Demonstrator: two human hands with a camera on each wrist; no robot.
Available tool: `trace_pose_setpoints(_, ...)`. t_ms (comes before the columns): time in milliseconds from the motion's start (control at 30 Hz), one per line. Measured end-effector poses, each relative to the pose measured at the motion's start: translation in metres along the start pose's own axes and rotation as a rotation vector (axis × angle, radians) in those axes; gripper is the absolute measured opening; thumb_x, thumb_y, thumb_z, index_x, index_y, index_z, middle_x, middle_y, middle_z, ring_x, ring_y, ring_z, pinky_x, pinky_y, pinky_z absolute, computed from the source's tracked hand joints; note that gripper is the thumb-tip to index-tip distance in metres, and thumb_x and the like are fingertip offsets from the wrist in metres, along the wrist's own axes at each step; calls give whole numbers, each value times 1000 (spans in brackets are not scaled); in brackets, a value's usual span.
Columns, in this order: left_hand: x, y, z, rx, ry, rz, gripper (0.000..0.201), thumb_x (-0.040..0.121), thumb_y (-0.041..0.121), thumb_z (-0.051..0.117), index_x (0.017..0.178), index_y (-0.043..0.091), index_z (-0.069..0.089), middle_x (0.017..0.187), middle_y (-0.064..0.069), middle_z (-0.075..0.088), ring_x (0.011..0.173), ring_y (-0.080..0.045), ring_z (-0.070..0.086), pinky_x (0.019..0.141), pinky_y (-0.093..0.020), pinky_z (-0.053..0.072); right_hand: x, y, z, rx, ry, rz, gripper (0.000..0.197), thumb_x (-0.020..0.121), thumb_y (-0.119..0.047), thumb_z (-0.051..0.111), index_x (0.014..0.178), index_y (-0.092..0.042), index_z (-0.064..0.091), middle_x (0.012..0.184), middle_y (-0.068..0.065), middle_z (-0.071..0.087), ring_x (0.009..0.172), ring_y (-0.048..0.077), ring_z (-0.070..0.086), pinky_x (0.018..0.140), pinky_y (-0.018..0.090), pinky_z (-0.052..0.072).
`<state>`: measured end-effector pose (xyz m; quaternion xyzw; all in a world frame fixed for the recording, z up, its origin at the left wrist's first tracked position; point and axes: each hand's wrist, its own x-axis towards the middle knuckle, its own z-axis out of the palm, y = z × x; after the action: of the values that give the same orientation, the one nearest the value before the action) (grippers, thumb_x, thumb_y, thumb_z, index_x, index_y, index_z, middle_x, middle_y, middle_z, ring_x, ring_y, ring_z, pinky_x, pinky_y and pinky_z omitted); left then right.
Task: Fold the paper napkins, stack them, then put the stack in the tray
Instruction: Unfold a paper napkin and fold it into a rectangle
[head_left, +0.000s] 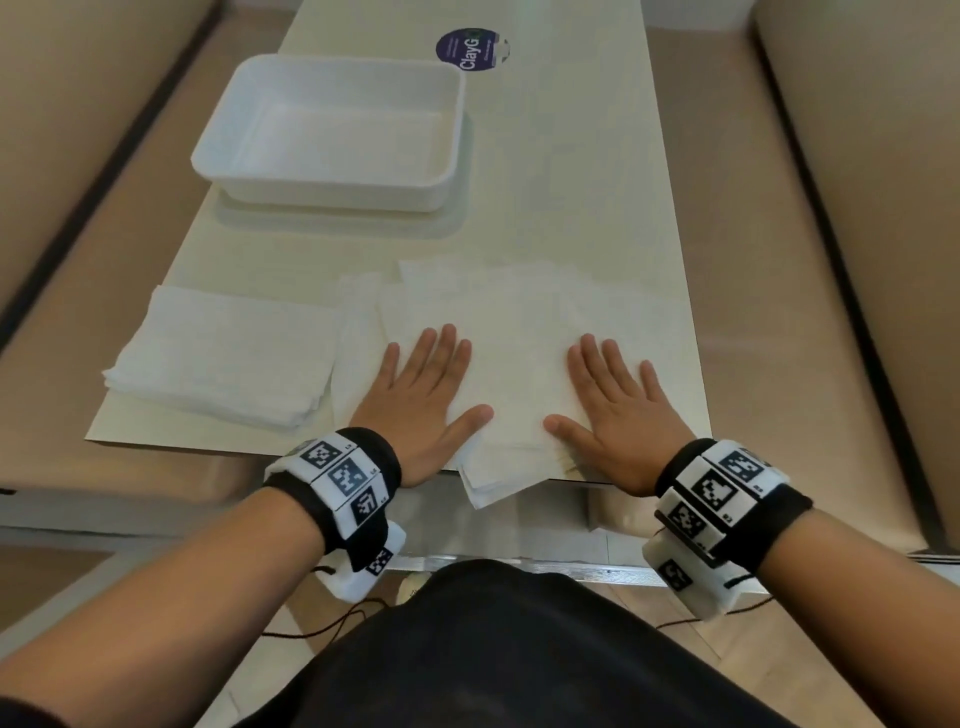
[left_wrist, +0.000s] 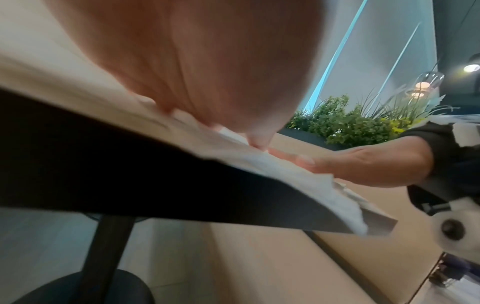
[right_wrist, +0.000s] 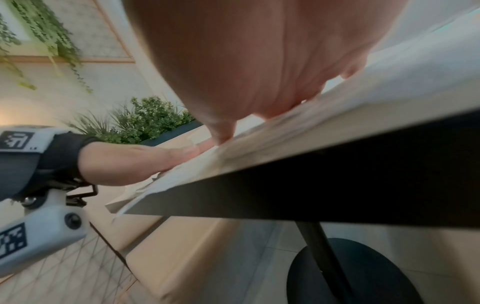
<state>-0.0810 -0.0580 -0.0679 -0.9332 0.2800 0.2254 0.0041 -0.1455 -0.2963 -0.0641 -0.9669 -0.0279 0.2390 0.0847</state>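
On the pale table (head_left: 597, 171), your left hand (head_left: 423, 395) and right hand (head_left: 615, 410) lie flat, fingers straight and spread, pressing the unfolded napkins (head_left: 514, 332) at the near edge. A folded stack (head_left: 223, 356) sits left; the empty tray (head_left: 332, 130) stands beyond.

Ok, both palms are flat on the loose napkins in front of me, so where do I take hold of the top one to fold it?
Take the near edge of the top napkin, coming from your own side. The pile's near corners overhang the table edge between the left hand and right hand, so fingers can likely slip under there; elsewhere the sheets lie flat.
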Motion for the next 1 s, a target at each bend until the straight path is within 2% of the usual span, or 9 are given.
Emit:
trace_pose_setpoints(100, -9, -15, 2, 5, 3, -42, 81, 84, 70, -4, 146, 24, -27, 153, 3, -36, 141, -14, -33, 117, -41, -19, -5, 6, 1, 14, 6, 23, 86, 76, -73, -9, 145, -24, -26, 148, -8, -37, 136, 8, -33, 114, 41, -18)
trace_pose_setpoints(200, -11, -19, 3, -2, 16, -42, 83, 82, 72, -6, 147, 23, -26, 153, 3, -35, 141, -15, -34, 116, -40, -20, -7, 4, -2, 82, 39, 65, 70, 94, -59, 5, 149, -22, -17, 156, -5, -25, 143, 11, -24, 117, 40, -15)
trace_pose_setpoints(300, -10, -17, 3, -11, 23, -40, 87, 81, 72, -7, 148, 21, -24, 154, 2, -35, 140, -16, -34, 115, -41, -22, 0, 2, -10, 141, 239, 75, 59, 100, -43, 23, 152, -15, 16, 160, 2, 15, 146, 22, 14, 119, 41, 7)
trace_pose_setpoints(367, -9, -19, 1, 5, 20, -35, 91, 78, 75, -10, 149, 21, -23, 156, 0, -32, 140, -17, -35, 114, -43, -24, 8, 3, -21, 139, 338, 81, 51, 95, -40, 41, 140, -16, 40, 141, 3, 45, 128, 27, 40, 108, 40, 28)
trace_pose_setpoints(433, -8, -18, -4, 8, 16, -45, 94, 77, 77, -6, 151, 21, -18, 158, 0, -27, 140, -20, -35, 113, -45, -24, 14, 5, -36, 227, 313, 128, 41, 88, -36, 59, 126, -22, 54, 117, -1, 56, 110, 24, 50, 95, 37, 37)
trace_pose_setpoints(533, -6, -11, -16, -60, 62, -93, 87, 89, 70, 27, 154, 23, -7, 161, -1, -19, 143, -25, -31, 114, -48, -22, 21, 7, -53, 402, 207, 141, 16, 82, -26, 69, 97, -27, 65, 86, -10, 57, 90, 16, 56, 75, 26, 43)
trace_pose_setpoints(633, -2, -3, -25, -134, 132, -83, 89, 88, 59, 49, 154, 25, -1, 162, -1, -13, 144, -24, -29, 115, -48, -20, 24, 9, -56, 450, 215, 117, 12, 82, -23, 69, 93, -24, 66, 91, -7, 54, 89, 13, 52, 71, 23, 38)
trace_pose_setpoints(800, 4, 1, -29, -169, 140, -79, 91, 86, 52, 56, 154, 25, 1, 162, 1, -10, 145, -23, -27, 116, -47, -18, 23, 7, -46, 406, 223, 106, 51, 74, -34, 78, 117, -21, 54, 108, -2, 46, 97, 17, 49, 84, 28, 42)
trace_pose_setpoints(1000, 2, 0, -27, -199, 118, -102, 91, 87, 54, 55, 154, 25, 1, 163, 3, -9, 145, -22, -27, 116, -47, -18, 24, 12, -50, 514, 184, 165, 20, 77, -27, 76, 92, -21, 65, 79, -9, 55, 77, 14, 54, 58, 20, 37)
